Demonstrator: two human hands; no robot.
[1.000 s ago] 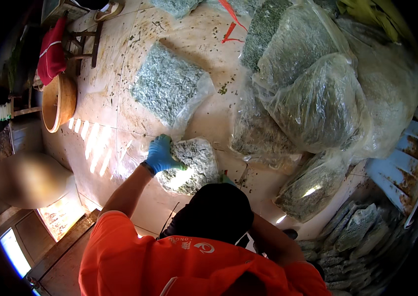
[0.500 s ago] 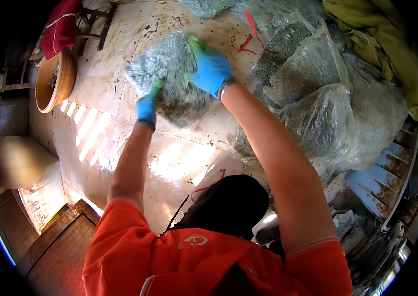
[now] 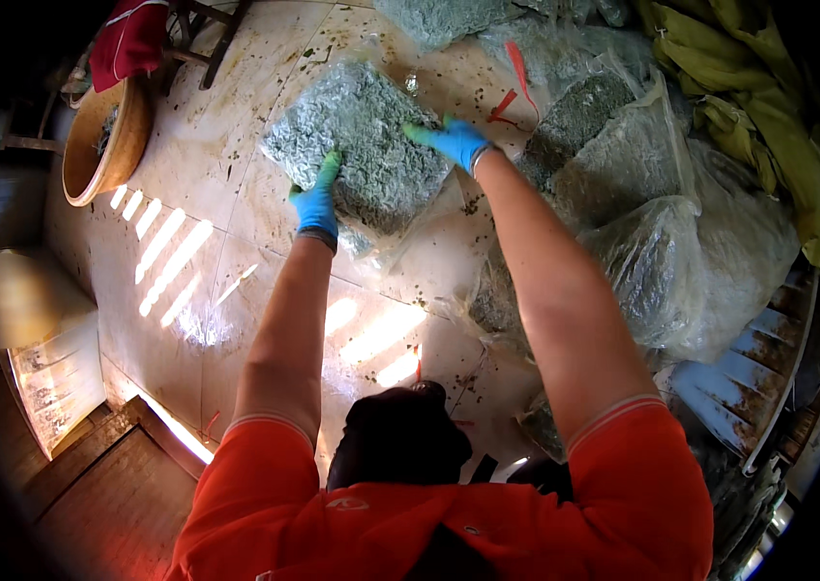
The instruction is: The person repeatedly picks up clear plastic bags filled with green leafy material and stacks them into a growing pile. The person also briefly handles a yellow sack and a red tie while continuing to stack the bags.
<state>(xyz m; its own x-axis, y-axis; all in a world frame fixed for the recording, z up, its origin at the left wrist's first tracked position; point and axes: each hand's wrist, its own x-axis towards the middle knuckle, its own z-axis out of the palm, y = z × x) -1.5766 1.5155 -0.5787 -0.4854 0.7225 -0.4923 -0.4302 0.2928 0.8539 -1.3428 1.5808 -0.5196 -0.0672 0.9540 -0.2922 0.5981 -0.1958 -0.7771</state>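
A clear plastic bag [image 3: 362, 136], packed into a flat block with grey-green, leafy-looking stuff, is between my gloved hands. At its near left edge, my left hand [image 3: 317, 201] grips it with the thumb lying on top and the fingers mostly hidden beneath. My right hand [image 3: 451, 141] has hold of the right edge, its thumb over the upper face and the other fingers partly out of sight. Loose film hangs from the bag's near side. Both gloves are blue with green fingertips. Whether the bag rests on the floor or is slightly raised, I cannot tell.
More filled clear bags [image 3: 637, 276] are heaped at the right, with green cloth [image 3: 749, 116] beyond. Red ties [image 3: 516, 73] lie near the heap. A round wooden tub [image 3: 91, 160] stands at the left beside a stool [image 3: 221, 48]. Leaf bits dot the tiled floor [image 3: 255, 208].
The bag was blurred by motion and is now sharp, turned and a little to the right. My right hand has shifted from its far edge to its right side; my left hand moved slightly right.
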